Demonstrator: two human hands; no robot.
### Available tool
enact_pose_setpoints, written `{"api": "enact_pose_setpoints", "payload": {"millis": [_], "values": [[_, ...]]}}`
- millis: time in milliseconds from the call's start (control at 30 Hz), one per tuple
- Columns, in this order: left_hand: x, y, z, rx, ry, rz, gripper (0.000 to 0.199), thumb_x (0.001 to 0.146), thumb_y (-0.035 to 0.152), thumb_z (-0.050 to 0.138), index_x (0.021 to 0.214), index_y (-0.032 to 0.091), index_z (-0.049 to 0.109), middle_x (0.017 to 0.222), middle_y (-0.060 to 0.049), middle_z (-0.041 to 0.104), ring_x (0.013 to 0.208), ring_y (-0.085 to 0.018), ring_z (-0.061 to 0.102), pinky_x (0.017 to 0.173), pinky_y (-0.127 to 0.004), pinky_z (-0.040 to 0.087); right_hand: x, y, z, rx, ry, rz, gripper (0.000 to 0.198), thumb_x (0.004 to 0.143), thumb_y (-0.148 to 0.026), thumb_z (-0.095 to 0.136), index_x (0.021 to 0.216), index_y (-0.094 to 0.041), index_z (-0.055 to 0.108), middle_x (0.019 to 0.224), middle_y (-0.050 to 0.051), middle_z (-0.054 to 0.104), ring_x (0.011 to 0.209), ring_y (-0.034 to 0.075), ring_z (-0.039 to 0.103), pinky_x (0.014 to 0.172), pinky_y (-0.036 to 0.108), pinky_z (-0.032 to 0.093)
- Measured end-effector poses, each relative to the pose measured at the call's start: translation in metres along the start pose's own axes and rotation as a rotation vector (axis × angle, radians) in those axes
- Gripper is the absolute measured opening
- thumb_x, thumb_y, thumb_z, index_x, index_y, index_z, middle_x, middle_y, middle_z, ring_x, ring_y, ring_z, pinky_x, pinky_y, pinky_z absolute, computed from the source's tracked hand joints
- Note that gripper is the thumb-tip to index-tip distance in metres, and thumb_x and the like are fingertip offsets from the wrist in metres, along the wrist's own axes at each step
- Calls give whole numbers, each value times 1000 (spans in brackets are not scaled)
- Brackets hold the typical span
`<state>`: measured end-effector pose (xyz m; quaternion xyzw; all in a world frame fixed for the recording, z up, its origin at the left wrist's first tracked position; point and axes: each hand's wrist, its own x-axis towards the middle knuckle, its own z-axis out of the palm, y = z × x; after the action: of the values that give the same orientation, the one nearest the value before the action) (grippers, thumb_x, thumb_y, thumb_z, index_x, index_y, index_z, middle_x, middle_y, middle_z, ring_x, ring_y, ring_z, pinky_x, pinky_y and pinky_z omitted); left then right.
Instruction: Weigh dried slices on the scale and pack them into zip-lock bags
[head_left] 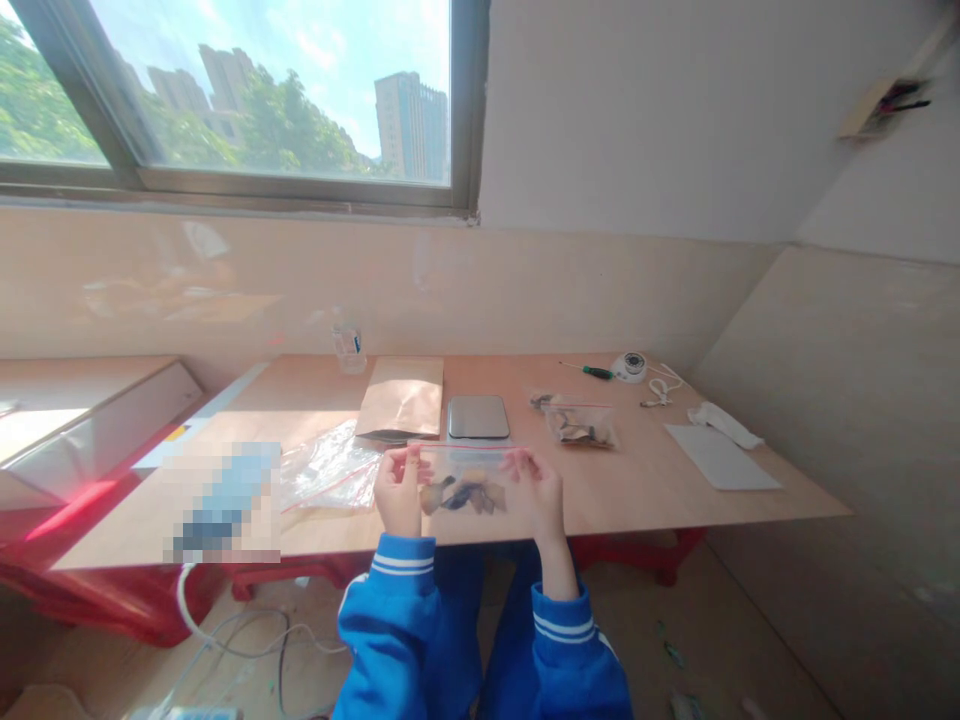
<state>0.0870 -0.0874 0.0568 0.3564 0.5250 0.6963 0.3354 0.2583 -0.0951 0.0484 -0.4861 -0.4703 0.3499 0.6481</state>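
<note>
A clear zip bag (466, 493) with a red seal line hangs between my hands, holding brown and dark dried pieces. My left hand (400, 488) pinches its upper left corner, and my right hand (541, 487) grips the upper right corner. Just beyond the bag lies a flat scale with a metal top (478, 416). To the left of the scale is a brown paper pouch (403, 397), its mouth toward me. A pile of clear plastic bags (330, 470) is beside my left hand. Past my right hand lies another filled zip bag (583, 425).
A clear bottle (348, 345) stands at the back. A green screwdriver (598, 373), a white dome camera (630, 367) and its cable are at the back right. White sheets (724, 458) lie on the right of the table (645, 490). A blurred-out object with a cable sits at left.
</note>
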Motion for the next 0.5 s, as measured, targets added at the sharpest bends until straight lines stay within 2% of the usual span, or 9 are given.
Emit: {"api": "enact_pose_setpoints", "payload": {"millis": [200, 333, 500], "values": [[6, -8, -2, -53, 0, -53, 40, 66, 54, 69, 72, 16, 55, 55, 2, 61, 46, -13, 59, 47, -24, 49, -1, 8, -8, -40, -42, 55, 34, 80, -50, 60, 80, -18, 69, 69, 5, 70, 62, 16, 59, 64, 28, 47], [13, -22, -5, -72, -112, -65, 41, 63, 54, 71, 74, 16, 62, 59, -1, 65, 54, -15, 63, 56, -28, 53, 0, 17, -14, -187, -37, 11, 40, 87, -51, 48, 88, -17, 70, 77, 6, 72, 66, 17, 58, 68, 29, 47], [19, -32, -14, -23, -242, -53, 40, 66, 53, 70, 79, 15, 67, 69, -4, 69, 67, -17, 66, 69, -31, 54, 1, 24, -18, -241, -31, -14, 39, 87, -50, 49, 94, -17, 68, 80, 6, 72, 68, 18, 61, 71, 29, 48]]}}
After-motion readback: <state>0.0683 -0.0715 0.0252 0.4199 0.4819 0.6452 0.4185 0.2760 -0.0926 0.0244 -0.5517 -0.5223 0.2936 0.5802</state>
